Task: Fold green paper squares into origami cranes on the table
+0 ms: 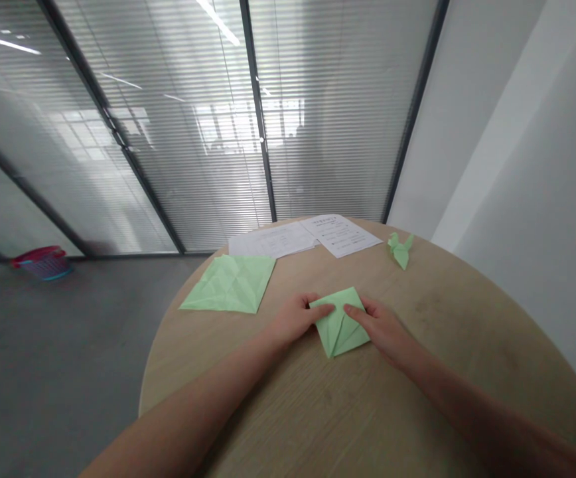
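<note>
A folded piece of green origami paper point(336, 335) is held just above or on the wooden table, between both hands. It has a squarish outline, with creased flaps narrowing toward its near corner. My left hand point(302, 315) grips its left edge, thumb on top and fingers mostly hidden beneath. On the right edge, my right hand point(378, 324) pinches it the same way, its thumb lying near the middle of the upper face. The two thumbs are a small gap apart. Whether the paper touches the tabletop cannot be made out.
The round wooden table point(278, 411) carries a creased green sheet point(233, 284) at left, white papers point(278, 240) and a printed sheet point(340, 234) at the far edge, and a small folded green paper bird point(400, 249) at right. A red-and-blue basket point(44, 263) stands on the floor.
</note>
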Motion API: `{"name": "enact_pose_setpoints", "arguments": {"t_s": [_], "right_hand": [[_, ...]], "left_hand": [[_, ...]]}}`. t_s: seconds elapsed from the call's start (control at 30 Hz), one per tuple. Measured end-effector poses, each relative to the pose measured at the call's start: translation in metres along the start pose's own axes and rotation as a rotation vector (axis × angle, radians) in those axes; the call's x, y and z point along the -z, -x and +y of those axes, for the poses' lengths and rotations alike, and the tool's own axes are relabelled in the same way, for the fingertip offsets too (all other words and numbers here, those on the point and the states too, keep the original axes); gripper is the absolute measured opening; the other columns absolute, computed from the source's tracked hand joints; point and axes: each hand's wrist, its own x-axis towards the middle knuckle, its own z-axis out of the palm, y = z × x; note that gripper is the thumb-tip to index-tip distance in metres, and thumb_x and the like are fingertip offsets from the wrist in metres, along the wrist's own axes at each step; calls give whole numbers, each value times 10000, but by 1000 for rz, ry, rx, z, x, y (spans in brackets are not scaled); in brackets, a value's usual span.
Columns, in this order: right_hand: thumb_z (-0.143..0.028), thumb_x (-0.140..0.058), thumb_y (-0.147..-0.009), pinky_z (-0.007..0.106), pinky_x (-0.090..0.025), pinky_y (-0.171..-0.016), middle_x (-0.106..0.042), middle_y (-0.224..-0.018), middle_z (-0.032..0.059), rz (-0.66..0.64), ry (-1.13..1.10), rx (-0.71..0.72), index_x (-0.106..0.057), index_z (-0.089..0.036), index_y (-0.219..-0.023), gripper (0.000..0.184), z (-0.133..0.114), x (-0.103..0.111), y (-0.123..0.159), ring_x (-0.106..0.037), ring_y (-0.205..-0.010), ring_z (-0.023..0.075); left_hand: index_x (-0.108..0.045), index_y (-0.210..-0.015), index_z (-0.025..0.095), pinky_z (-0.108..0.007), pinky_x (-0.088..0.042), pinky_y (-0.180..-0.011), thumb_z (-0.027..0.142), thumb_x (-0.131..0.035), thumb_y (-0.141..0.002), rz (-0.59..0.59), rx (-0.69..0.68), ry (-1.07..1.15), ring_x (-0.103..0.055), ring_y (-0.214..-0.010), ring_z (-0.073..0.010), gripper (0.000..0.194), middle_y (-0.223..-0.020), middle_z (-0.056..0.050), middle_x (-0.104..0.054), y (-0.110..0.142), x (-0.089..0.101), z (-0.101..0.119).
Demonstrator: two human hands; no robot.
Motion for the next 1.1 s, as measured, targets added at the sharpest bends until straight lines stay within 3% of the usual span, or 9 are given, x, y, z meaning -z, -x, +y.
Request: {"name": "enact_pose_setpoints", "arguments": {"t_s": [0.17,0.27,0.53,0.7,0.93,1.1], "right_hand": [[-498,-672,-891,456,-605,-830,-813,-1051,85,94,26,68,-779,-244,-1080,334,0,1,1,-760,-954,333],[-496,-659,-899,455,-601,-825,-812,-1052,80,147,34,112,-782,-248,-1068,324,-3,1,2,-757,-958,338],[-543,-636,-882,424,-590,-775,-802,-957,82,281,118,138,-755,-233,-925,335,-7,2,3,-740,-863,319],[-551,-627,-882,409,-577,-721,-796,-928,81,317,105,120,-756,-242,-957,343,-7,3,2,-732,-822,315],[-564,-625,-883,403,-571,-740,-788,-891,72,369,154,131,-745,-236,-912,350,-7,6,1,-728,-846,313],[-570,-620,-871,391,-567,-709,-784,-876,78,390,169,135,-732,-231,-894,358,-13,4,3,-723,-818,310]], "left_hand": [[-718,-741,135,-279,-468,-576,552,-821,-690,-100,126,75,-594,-580,-144,432,-676,-34,-686,2,-2,2],[-716,-719,143,-269,-475,-554,548,-817,-694,-139,142,36,-591,-549,-135,418,-625,-22,-670,3,-3,5],[-679,-676,165,-225,-484,-529,337,-766,-775,-178,199,-6,-594,-511,-110,216,-588,1,-673,4,-7,6],[-658,-663,168,-209,-475,-510,263,-744,-782,-230,216,-39,-589,-518,-101,175,-613,5,-683,7,-6,11],[-669,-663,167,-227,-468,-526,374,-691,-871,-254,206,-82,-590,-536,-108,294,-625,1,-669,8,-7,12],[-676,-680,166,-239,-458,-530,414,-709,-834,-270,187,-62,-578,-544,-111,293,-641,-4,-669,7,-6,8]]}}
